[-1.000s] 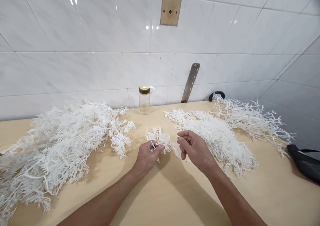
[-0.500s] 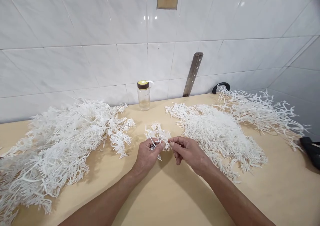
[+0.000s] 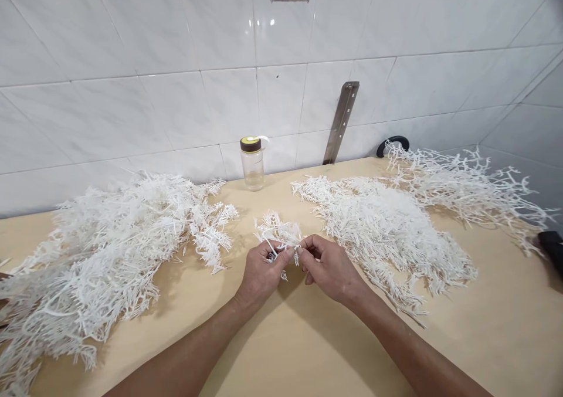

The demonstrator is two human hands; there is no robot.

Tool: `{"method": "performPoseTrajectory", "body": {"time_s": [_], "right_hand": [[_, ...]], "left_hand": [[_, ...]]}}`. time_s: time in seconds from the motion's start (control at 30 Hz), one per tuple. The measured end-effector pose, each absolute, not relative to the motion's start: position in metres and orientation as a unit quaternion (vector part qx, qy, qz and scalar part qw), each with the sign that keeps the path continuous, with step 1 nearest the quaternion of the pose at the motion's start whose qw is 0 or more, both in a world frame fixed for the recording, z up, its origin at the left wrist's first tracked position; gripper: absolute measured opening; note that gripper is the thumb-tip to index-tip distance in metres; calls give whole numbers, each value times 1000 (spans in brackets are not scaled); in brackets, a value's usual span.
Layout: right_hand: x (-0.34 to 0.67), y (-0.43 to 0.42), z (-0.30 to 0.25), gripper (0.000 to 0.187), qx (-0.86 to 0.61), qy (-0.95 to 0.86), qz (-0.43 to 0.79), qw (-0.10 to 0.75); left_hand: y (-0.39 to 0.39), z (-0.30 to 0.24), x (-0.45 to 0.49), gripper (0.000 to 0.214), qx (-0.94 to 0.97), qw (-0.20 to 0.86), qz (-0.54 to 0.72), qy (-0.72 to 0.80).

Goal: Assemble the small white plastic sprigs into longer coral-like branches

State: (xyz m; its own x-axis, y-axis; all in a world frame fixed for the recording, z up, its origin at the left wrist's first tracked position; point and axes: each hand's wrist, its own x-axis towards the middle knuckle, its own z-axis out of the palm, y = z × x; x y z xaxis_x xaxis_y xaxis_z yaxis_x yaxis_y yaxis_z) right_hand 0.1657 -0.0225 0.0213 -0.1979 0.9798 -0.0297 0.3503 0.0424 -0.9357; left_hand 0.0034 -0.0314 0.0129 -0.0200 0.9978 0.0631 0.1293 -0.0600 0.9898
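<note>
Between my hands is a white plastic branch piece (image 3: 278, 230) with fine, frilly twigs. My left hand (image 3: 264, 271) is closed around its stem, thumb against fingers. My right hand (image 3: 323, 265) pinches at the twigs on its near right side; exactly what lies between those fingertips is too small to make out. To the left spreads a large heap of similar white frilly branches (image 3: 118, 250). On the right lies a second pile of white twiggy pieces (image 3: 387, 233), and behind it are barer, longer white branches (image 3: 466, 180).
A clear bottle with a dark and yellow lid (image 3: 252, 165) stands at the back of the wooden table (image 3: 303, 350). A metal strip (image 3: 341, 122) leans on the tiled wall. A black curved object (image 3: 393, 143) and another black object (image 3: 552, 249) lie at right.
My right fingers have closed in a little on the branch piece beside my left hand. The view has tilted slightly downward. The piles look the same.
</note>
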Motion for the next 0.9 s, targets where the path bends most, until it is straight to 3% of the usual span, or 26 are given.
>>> {"method": "performPoseTrajectory", "body": {"time_s": [0.23, 0.9], "right_hand": [[166, -20, 18, 23, -498, -589, 517, 371], [169, -15, 12, 21, -473, -594, 539, 365]], "left_hand": [[-31, 12, 3, 26, 547, 445, 488, 514], [-28, 11, 4, 30, 524, 460, 480, 533]]}}
